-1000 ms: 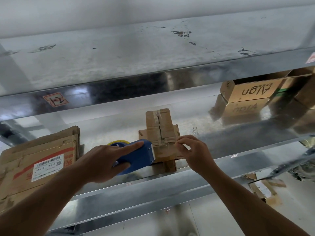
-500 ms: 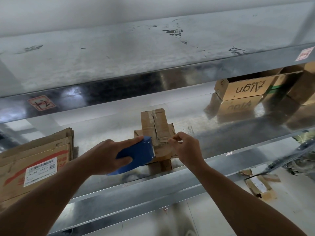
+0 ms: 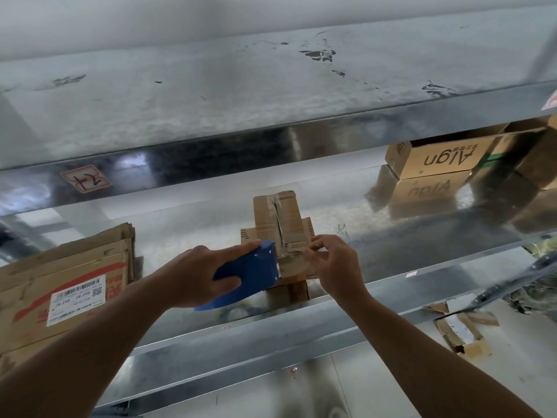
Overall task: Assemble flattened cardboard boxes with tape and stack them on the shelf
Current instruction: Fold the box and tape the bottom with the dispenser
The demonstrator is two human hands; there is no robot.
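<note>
Sm cardboard box (image 3: 277, 218) on shelf (image 3: 422, 227), blue tape gun (image 3: 253, 273) touching

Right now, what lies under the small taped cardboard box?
A wider brown cardboard piece with printed dashes sticks out either side; the small taped cardboard box, blue tape dispenser and right hand cover its middle.

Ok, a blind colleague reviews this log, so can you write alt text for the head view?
The left hand holds a blue tape dispenser against a small cardboard box on a metal shelf, while the right hand pinches the tape end. Flattened boxes lie left.
</note>
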